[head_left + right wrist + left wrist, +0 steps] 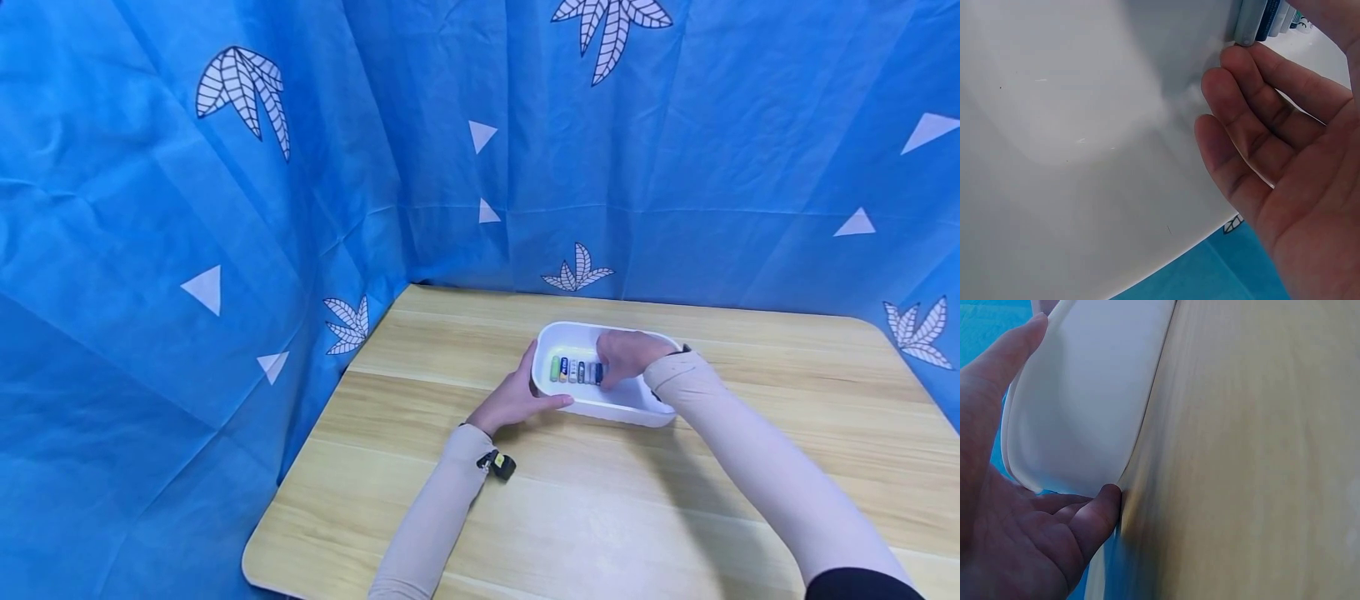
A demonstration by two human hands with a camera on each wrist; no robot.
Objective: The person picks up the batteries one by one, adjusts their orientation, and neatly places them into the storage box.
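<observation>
A white plastic basin (611, 410) sits on the wooden table, and a row of several small batteries (573, 371) lies side by side on its floor. The leftmost battery (555, 368) is green; others are white, grey and dark blue. My left hand (519, 396) grips the basin's left end, its thumb (1107, 515) against the wall. Inside the basin, my right hand (626, 354) holds the light-coloured battery (1250, 22) at the right end of the row, with fingertips at its near end. Its far end is out of frame in the right wrist view.
The pale wooden table (420, 483) extends around the basin, with its rounded corner at the near left. A blue curtain (450, 167) with white leaf and triangle prints hangs behind and along the left. A small black device (498, 462) is strapped to the left wrist.
</observation>
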